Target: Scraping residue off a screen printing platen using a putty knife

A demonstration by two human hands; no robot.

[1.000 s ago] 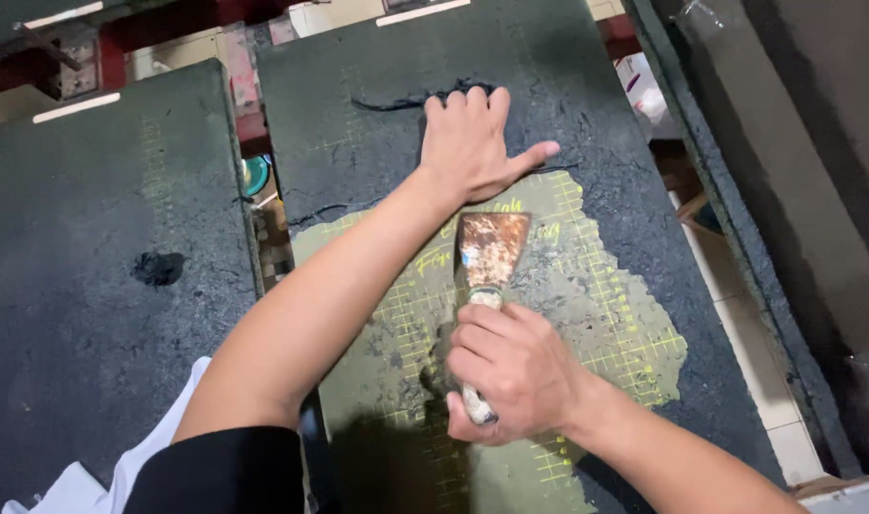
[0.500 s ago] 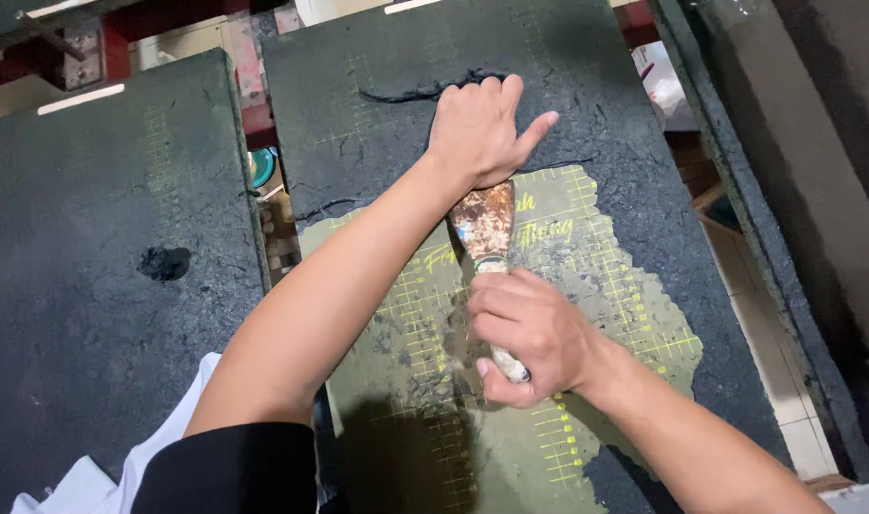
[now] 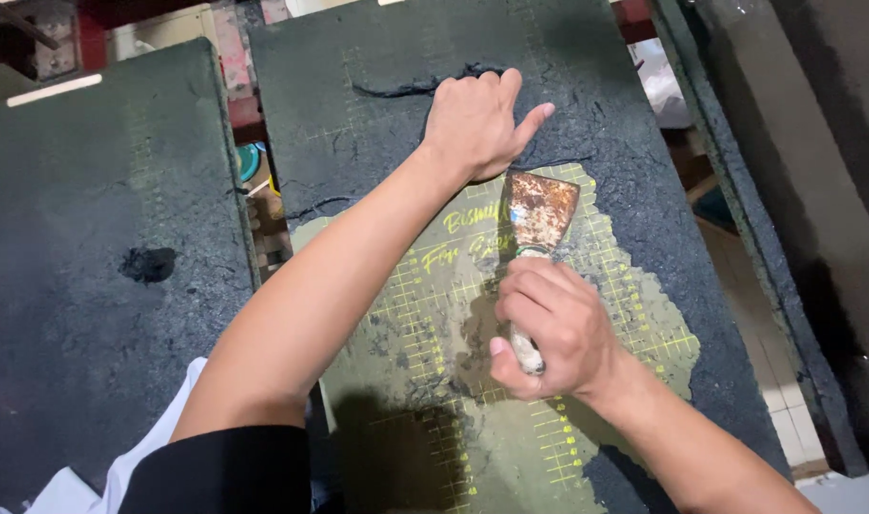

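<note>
Right hand (image 3: 549,333): fist clenched round the pale handle of a scraper (image 3: 534,228), knuckles up, nearest the camera, over the lower middle of the mat.

Scraper: flat, wide metal blade, heavily rusted brown with grey patches, flaring out from a narrow neck; a greenish collar shows where blade meets handle. Blade lies low against the mat, its far edge at the border between cleared and coated surface, just beside the left thumb.

Mat (image 3: 473,381): olive-green cutting mat with yellow grid lines and yellow lettering, exposed as an irregular patch; grey smears and crumbs remain on it. Around the patch a rough black crust (image 3: 625,143) covers the rest of the sheet, with a ragged edge and a raised, cracked ridge farther off.

Left hand (image 3: 477,119): grasping nothing, pressed palm-down on the black crust beyond the blade, fingers curled, thumb pointing right; forearm crosses the mat diagonally, dark sleeve at the elbow.

Second sheet (image 3: 101,238): to the left, wholly black-coated, with one darker blotch.

Gap between the sheets: a teal round object (image 3: 248,160), partly hidden.
</note>
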